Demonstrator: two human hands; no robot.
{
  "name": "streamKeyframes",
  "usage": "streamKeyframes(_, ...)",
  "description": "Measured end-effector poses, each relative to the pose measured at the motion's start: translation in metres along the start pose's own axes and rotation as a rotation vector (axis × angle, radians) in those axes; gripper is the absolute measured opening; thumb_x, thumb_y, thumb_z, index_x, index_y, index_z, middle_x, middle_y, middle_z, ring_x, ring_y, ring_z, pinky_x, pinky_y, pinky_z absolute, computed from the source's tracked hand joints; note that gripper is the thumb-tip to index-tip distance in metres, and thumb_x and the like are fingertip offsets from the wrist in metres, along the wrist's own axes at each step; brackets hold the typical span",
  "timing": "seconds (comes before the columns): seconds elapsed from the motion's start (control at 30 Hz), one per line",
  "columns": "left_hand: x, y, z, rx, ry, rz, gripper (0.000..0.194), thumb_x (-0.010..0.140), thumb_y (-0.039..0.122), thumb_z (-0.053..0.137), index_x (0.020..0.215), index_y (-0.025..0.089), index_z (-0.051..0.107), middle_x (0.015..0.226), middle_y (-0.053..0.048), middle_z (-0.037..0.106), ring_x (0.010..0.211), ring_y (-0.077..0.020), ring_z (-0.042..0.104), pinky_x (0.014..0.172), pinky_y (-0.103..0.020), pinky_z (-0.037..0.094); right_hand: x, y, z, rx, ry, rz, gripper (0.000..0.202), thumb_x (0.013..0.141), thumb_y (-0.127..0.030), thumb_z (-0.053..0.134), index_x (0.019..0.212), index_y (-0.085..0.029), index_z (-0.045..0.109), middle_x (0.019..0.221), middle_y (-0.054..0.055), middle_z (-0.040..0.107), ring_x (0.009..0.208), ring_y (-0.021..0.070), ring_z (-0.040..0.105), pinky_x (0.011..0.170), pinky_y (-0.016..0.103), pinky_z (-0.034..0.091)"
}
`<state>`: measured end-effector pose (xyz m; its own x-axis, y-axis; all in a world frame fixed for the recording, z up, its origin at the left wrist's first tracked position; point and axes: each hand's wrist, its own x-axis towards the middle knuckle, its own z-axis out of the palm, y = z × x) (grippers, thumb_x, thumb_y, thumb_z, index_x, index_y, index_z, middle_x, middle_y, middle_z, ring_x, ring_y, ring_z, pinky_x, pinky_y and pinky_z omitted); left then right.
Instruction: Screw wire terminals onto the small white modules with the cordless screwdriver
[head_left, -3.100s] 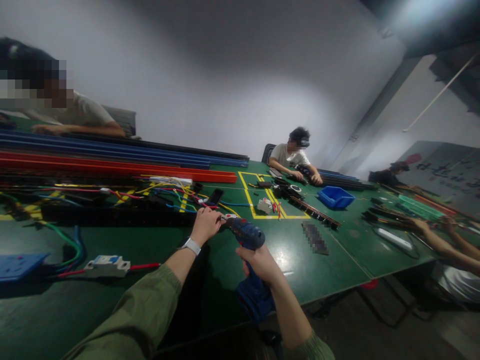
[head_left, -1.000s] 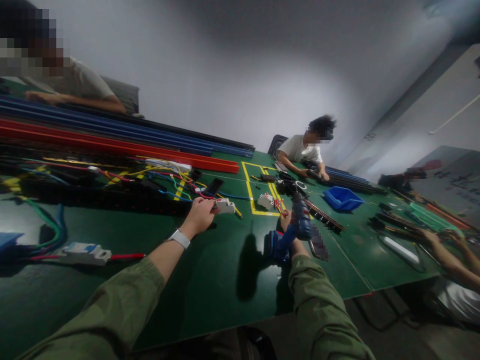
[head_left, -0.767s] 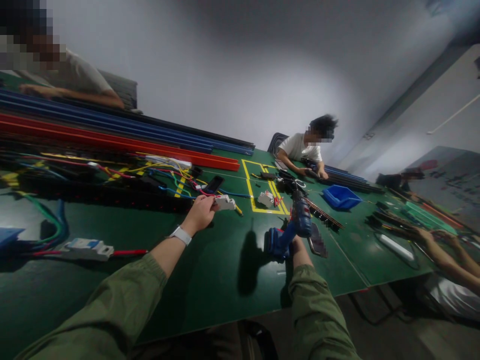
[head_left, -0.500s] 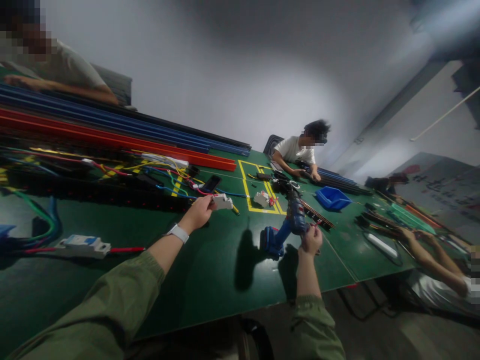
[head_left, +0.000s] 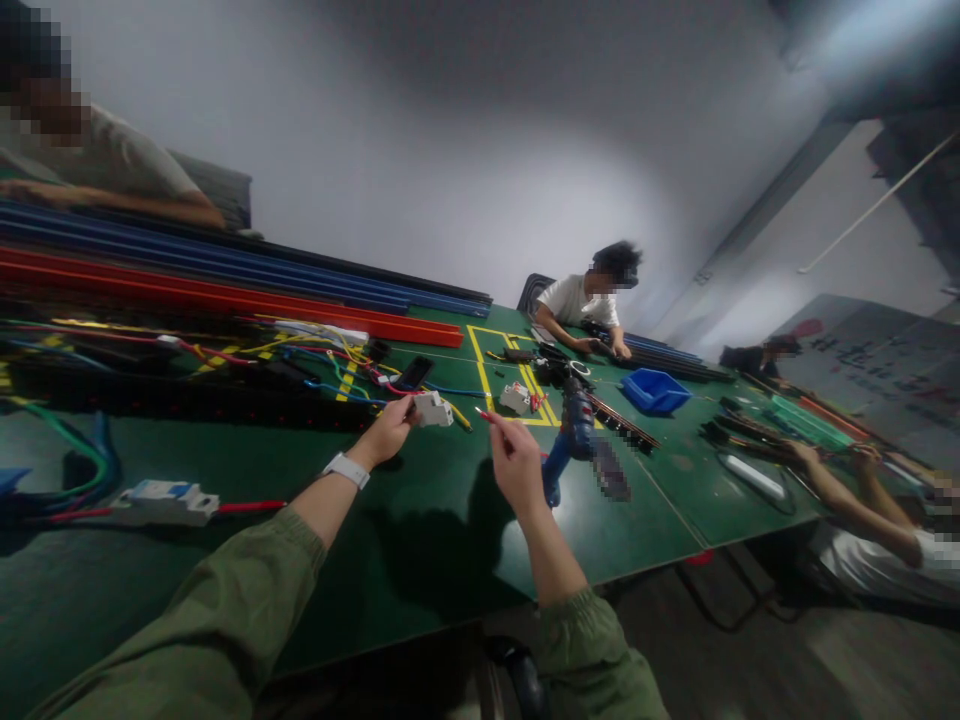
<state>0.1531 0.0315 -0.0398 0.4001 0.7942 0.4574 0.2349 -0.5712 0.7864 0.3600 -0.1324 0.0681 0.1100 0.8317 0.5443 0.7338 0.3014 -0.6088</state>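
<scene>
**A white box (head_left: 435, 410) in one hand, a thin red piece (head_left: 484, 413) in the other**

On the left, a bigger white part (head_left: 161, 502) with red wires lies on the green table (head_left: 660, 520). The left arm, in a green sleeve (head_left: 202, 610), reaches up and across to the right. The left hand (head_left: 388, 430) has a pale watch (head_left: 346, 470) at its wrist. Its fingers are bent and pinch the left end of the white box. It is hard to tell if the box touches the table.

Next, the right arm comes up from below and leans left. The right hand (head_left: 517, 465) is curled, with thumb and first finger pinching the thin red piece. The piece's pale tip points toward the white box, with a gap between them. Another white box (head_left: 515, 398) sits just past this hand.

A blue drill (head_left: 577, 425) stands behind the right hand, partly hidden. Farther right is a blue tray (head_left: 660, 405).
</scene>
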Motion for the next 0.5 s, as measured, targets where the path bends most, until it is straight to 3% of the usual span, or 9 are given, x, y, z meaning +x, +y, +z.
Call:
streamKeyframes(0.17,0.002,-0.005,0.000,-0.020,-0.023,0.018,0.035,0.091,0.035,0.046,0.114,0.013,0.060,0.109,-0.014,0.067,0.102,-0.0253,0.061,0.094,-0.043,0.046,0.019,0.019,0.027,-0.049,-0.142,-0.005,0.033,0.096,-0.029,0.045,0.116,-0.020,0.070,0.089,0.008,0.061,0.083,0.0194,0.056,0.079,0.032,0.045)
streamKeyframes(0.5,0.004,-0.009,0.002,-0.026,-0.043,0.070,0.030,0.091,0.033,0.046,0.108,0.014,0.061,0.102,-0.013,0.068,0.094,-0.0244,0.062,0.087,-0.040,0.048,0.027,0.041,0.044,-0.087,-0.157,-0.070,0.030,0.096,-0.025,0.047,0.112,-0.022,0.071,0.089,0.007,0.063,0.083,0.0191,0.058,0.078,0.031,0.046)
